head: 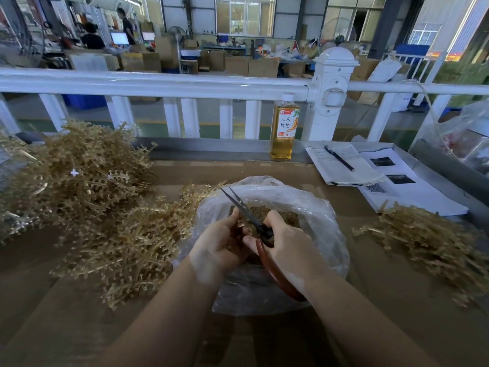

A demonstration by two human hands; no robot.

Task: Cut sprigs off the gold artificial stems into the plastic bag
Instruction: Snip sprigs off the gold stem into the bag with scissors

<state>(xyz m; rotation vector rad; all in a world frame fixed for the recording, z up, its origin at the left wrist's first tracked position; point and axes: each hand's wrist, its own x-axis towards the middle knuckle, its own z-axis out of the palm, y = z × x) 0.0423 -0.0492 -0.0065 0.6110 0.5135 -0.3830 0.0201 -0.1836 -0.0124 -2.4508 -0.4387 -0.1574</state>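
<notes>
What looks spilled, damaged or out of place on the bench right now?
Nothing stands out. The scissors in the right hand are over the open plastic bag, cut pieces lie inside it, and the gold stems sit piled beside it.

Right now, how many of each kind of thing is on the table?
Heaps of gold stems: 2, the big left heap and the small right heap
Plastic bag: 1
Scissors: 1
Drink bottle: 1
Pen: 1
Open notebook: 1
Printed sheet: 1
Total: 8
</notes>
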